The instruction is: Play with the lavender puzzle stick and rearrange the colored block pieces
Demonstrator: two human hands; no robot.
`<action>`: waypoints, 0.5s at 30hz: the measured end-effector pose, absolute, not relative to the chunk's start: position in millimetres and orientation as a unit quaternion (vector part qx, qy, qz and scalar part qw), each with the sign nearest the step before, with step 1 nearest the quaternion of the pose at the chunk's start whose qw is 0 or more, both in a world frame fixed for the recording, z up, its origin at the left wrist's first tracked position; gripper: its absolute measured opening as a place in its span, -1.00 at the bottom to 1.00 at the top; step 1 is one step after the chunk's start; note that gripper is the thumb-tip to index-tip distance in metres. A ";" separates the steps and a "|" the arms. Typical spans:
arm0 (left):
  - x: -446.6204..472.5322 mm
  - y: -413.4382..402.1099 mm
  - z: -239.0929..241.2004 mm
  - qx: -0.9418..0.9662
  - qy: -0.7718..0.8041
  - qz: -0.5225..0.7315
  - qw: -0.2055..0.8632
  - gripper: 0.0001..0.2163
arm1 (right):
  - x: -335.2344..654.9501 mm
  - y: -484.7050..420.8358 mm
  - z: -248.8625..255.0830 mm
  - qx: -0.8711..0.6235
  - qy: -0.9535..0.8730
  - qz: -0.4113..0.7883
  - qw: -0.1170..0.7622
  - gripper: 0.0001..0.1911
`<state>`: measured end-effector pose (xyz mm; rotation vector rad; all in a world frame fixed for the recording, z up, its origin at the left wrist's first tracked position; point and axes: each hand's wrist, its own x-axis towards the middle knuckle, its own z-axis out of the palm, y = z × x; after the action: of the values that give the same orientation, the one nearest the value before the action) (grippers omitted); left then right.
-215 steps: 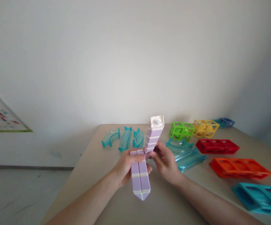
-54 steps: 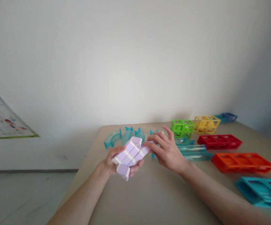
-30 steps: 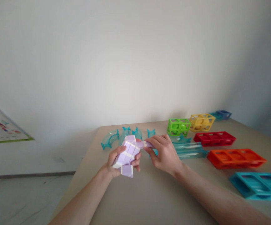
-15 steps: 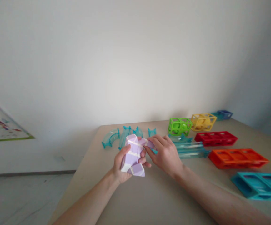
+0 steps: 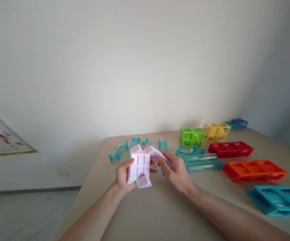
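A lilac and white segmented twist puzzle [image 5: 140, 164], folded into a compact block, is held above the beige table [image 5: 160, 207]. My left hand [image 5: 123, 175] wraps round the block's left side from below, thumb on its front face. My right hand [image 5: 176, 170] grips the puzzle's free end, a short lilac piece bent over to the right at the top. Both hands are closed on the puzzle, a little above the table's near left part.
Clear teal curved track pieces [image 5: 118, 149] lie behind the hands, straight teal tracks [image 5: 201, 162] to the right. Further right are a green cage cube [image 5: 191, 137], a yellow cage cube [image 5: 216, 131], red [image 5: 231, 149], orange [image 5: 255, 170] and teal [image 5: 277, 200] frames. The table's left edge drops to the floor.
The long straight puzzle has been folded up into a compact block. In the last second my right hand bent the free end down toward the block and the hands drew closer together.
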<state>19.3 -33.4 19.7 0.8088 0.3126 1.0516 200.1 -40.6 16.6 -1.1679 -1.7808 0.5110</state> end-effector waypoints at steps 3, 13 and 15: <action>15.3 -24.1 19.5 0.412 0.239 0.496 0.726 -0.60 | 198.8 -40.1 15.3 -0.456 -0.730 0.176 0.478 -0.75; 14.1 -15.8 11.9 0.554 0.480 0.525 0.433 -0.73 | 192.1 -49.5 22.7 -0.428 -0.743 0.223 0.463 -0.65; 10.7 -17.5 19.4 0.620 0.498 0.489 0.358 -0.74 | 190.6 -51.4 24.0 -0.430 -0.745 0.215 0.463 -0.68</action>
<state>10.7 -17.5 19.4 1.6011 1.2853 1.2611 190.6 -51.4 24.0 -1.0578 -1.8310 0.5277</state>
